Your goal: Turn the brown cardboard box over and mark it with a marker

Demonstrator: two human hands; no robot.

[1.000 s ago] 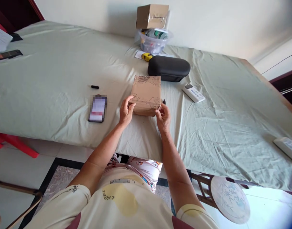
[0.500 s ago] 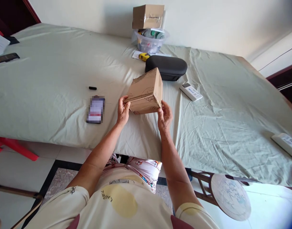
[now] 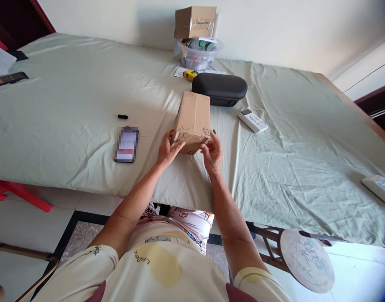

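A cardboard box (image 3: 194, 113) sits between two bare hands on a cloth-covered table (image 3: 79, 126), close to the near edge, its long axis running away from the person toward a black case (image 3: 219, 88). The box lies just ahead of the fingers. The left hand (image 3: 168, 149) is nearer, holding the near left corner with the thumb laid across the near face and the fingers against the side. The right hand (image 3: 213, 153) curls at the near right corner, thumb close to forefinger; whether it grips the box cannot be told. A dark tip (image 3: 214, 131), perhaps a pen's, pokes out beyond its fingers. Scribbled loops mark the cardboard, with no legible word. The phone (image 3: 127, 144) screen is pixelated, print on the white remote (image 3: 253, 121) is too small to read, and the shirt (image 3: 161, 264) carries inverted lettering, only partly readable.
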